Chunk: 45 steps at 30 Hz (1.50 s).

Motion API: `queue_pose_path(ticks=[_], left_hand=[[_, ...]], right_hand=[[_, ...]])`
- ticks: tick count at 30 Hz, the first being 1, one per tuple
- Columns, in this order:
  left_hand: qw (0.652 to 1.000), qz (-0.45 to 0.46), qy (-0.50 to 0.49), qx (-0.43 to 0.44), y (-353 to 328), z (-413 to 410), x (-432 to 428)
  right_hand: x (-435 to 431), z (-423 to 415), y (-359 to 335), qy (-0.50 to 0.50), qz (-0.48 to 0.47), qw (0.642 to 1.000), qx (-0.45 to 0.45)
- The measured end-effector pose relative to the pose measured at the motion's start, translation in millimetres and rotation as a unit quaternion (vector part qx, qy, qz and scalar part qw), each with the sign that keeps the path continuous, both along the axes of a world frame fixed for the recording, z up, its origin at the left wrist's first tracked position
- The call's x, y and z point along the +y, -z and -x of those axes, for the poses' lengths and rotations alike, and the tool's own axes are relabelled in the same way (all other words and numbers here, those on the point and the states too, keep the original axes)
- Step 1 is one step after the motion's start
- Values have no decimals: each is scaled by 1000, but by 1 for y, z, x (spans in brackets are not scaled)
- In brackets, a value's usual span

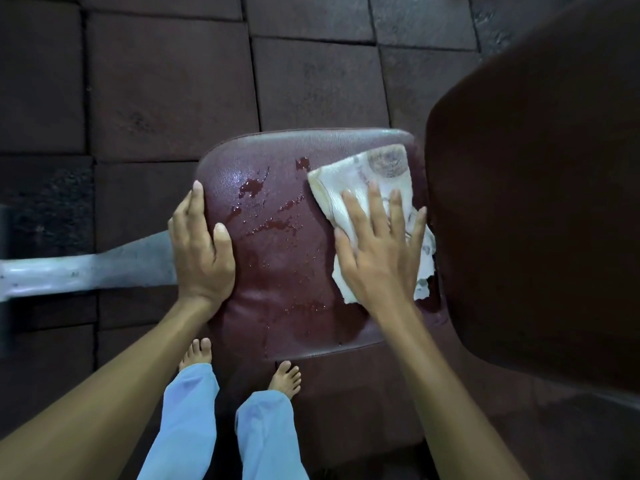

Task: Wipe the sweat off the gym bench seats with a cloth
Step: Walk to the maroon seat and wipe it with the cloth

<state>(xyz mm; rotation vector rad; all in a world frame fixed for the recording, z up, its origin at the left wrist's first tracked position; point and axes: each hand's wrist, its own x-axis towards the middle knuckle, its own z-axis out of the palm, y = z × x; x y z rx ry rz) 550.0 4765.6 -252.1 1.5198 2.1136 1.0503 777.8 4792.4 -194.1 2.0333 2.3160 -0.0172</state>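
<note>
Maroon padded vinyl bench seat [284,258] fills the middle of the head view, a squarish pad with rounded far corners and a stitched rim. Its surface is wet: dark pools and fine drops [256,192] lie across the far-left and central part, and a thinner film of beads reaches toward the near edge. The crumpled white cotton cloth [349,188], stained grey at its far end, lies on the right part of the seat, its far corner close to the far-right corner of the pad and its ragged right side reaching the narrow gap at the seat's right edge. The right hand [377,261] lies flat on the cloth with fingers spread and straight, pressing it to the vinyl. The left hand [202,251] holds the seat's left edge, thumb on top of the pad and fingers over the side; the two hands are well apart, with the wet middle of the seat bare between them. Just beside the right edge rises the large dark maroon padded backrest [536,209], which closes off that side. A grey painted metal frame bar [90,268] runs leftward from under the left hand. Beyond the far and left edges, dark square rubber floor tiles [311,81] lie open. At the near edge stand two bare feet [285,377] below light blue trouser legs [188,417].
</note>
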Motion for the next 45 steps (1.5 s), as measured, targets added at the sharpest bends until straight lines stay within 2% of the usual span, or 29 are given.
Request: queue_pose_path(ticks=[3, 5, 8, 15, 20, 25, 30, 32, 35, 39, 42, 45], left_hand=[[1000, 0, -3, -1, 0, 0, 0], [1000, -4, -4, 3, 0, 1, 0], [1000, -2, -1, 5, 2, 1, 1], [1000, 4, -4, 6, -1, 0, -2], [1000, 15, 3, -6, -6, 0, -2], [1000, 14, -2, -8, -3, 0, 0], [1000, 6, 0, -17, 1, 0, 1], [1000, 5, -1, -16, 1, -1, -1], [1000, 5, 0, -15, 1, -1, -1], [1000, 9, 4, -12, 1, -1, -1], [1000, 12, 4, -10, 2, -1, -1], [1000, 11, 2, -12, 3, -1, -1]], right_hand=[[10, 0, -3, -37, -4, 999, -22], [19, 0, -1, -51, 16, 998, 39], [37, -3, -2, -6, 59, 992, 110], [67, 13, 1, 110, 42, 987, 111], [31, 10, 1, 70, 8, 989, 126], [-2, -6, 0, 22, 19, 994, 102], [73, 8, 0, 96, 6, 991, 96], [104, 31, 0, 124, 35, 987, 96], [106, 58, 3, 76, 46, 992, 87], [31, 59, 1, -28, 7, 994, 103], [-22, 26, 2, -92, 9, 990, 102], [-14, -4, 3, -49, 0, 995, 84]])
